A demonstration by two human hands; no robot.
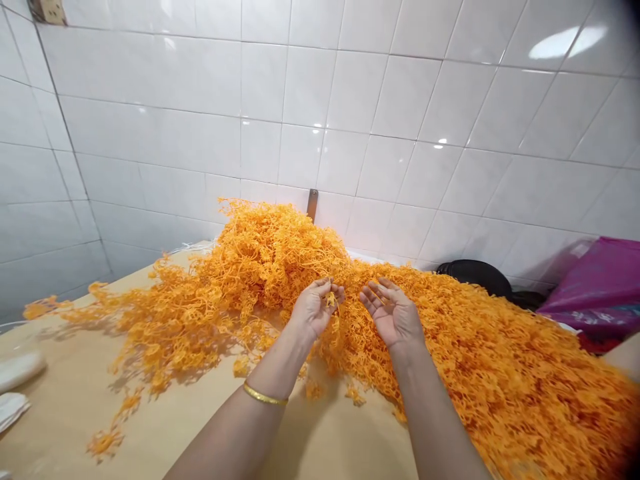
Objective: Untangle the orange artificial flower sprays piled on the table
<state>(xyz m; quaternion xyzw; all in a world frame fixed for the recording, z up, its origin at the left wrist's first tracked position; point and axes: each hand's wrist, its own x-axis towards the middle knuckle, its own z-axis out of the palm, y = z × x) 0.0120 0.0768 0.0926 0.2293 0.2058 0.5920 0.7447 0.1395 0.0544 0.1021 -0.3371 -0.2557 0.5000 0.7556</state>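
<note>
A large heap of orange plastic flower-like pieces with thin stems (270, 260) rises behind my hands. My left hand (315, 308), with a gold bangle (265, 395) on its wrist, is closed, thumb and fingers pinching one small orange flower piece (331, 300). A short gap to the right, my right hand (393, 313) is turned palm up with its fingers loosely curled and apart. Nothing shows in its palm. Below and between the hands, a few loose orange pieces (355, 395) lie on the tan tabletop (330, 440).
More orange pieces (510, 360) spread thickly along the right side. Behind them are black round objects (475, 277) and a purple bag (595, 287). White items (20, 370) lie at the left edge. A white tiled wall (320, 87) stands behind the table.
</note>
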